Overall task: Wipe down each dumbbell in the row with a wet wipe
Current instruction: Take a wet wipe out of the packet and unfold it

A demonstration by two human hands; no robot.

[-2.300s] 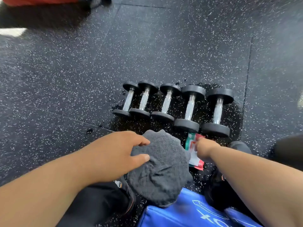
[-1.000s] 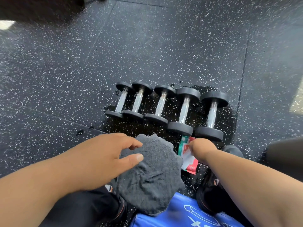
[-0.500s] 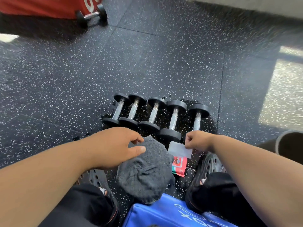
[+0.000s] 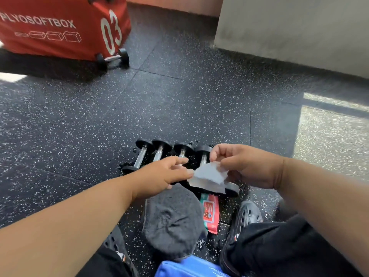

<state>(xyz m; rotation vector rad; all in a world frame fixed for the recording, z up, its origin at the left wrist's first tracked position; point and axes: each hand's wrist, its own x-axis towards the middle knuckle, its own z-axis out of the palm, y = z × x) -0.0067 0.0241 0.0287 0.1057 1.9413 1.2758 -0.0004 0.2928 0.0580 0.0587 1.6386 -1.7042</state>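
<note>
White wet wipe (image 4: 208,176), black dumbbells (image 4: 159,154) with silver handles, black white-speckled floor (image 4: 179,100), red white-lettered box (image 4: 60,27), dark grey cloth (image 4: 173,224)

Black speckled rubber floor (image 4: 179,100), red plyo box (image 4: 60,27), grey wall (image 4: 289,27), sunlit patch (image 4: 331,136).

The red box (image 4: 60,27) at the top left carries white lettering — "PLYOSOFTBOX" along its long face, cut off at the left edge of the view, with a row of small box outlines beneath it. Its end face bears a large "03". The red wipes packet (image 4: 210,213) has printing too — too small to read.
</note>
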